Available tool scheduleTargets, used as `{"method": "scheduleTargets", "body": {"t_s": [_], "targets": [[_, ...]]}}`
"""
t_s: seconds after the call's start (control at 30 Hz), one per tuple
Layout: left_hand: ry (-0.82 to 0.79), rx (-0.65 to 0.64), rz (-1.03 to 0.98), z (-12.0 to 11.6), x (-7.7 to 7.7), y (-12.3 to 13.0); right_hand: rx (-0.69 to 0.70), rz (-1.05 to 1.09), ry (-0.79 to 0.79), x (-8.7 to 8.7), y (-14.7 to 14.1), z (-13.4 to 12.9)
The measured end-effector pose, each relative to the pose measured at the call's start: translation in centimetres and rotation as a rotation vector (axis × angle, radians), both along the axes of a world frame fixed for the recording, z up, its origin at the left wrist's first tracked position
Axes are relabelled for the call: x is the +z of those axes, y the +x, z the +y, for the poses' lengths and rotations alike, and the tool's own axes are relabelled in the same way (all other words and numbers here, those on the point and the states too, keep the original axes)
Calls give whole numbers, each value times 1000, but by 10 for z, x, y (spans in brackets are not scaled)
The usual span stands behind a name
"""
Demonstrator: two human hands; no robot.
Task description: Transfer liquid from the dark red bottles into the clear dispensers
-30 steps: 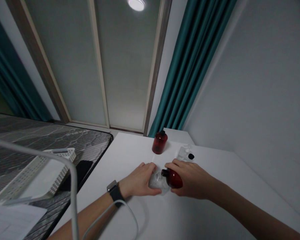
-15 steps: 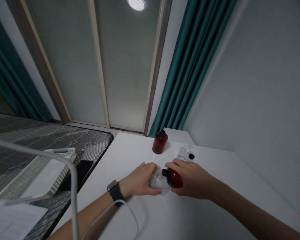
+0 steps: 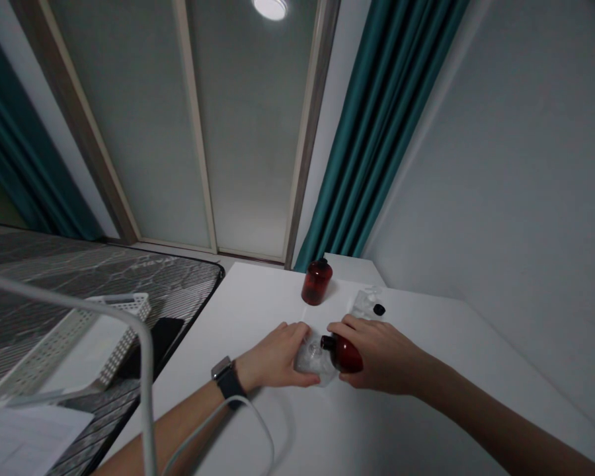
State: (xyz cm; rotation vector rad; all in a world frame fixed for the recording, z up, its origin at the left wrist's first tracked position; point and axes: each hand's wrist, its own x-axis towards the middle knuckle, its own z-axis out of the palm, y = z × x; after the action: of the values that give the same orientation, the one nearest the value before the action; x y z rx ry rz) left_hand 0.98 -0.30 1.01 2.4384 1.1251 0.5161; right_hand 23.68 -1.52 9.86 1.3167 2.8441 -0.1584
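My right hand is wrapped round a dark red bottle. The bottle is tilted on its side, its dark neck pointing left over a clear container. Around the left side of that container my left hand is closed, thumb and fingers on either side; its exact kind is hard to make out. Further back a second dark red bottle with a black top stands upright. Just beyond my right hand lies a clear plastic item, with a small black cap at its right.
A white table bears these things, a pale wall on its right. At left, a white perforated basket and a paper sheet rest on a grey patterned surface. A white cable loops in front of my left forearm.
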Motion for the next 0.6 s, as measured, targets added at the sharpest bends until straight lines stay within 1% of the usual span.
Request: {"method": "scheduleTargets", "body": {"t_s": [0.6], "targets": [[2, -3, 11, 1, -1, 0, 2, 4, 0, -1, 1, 1]]}}
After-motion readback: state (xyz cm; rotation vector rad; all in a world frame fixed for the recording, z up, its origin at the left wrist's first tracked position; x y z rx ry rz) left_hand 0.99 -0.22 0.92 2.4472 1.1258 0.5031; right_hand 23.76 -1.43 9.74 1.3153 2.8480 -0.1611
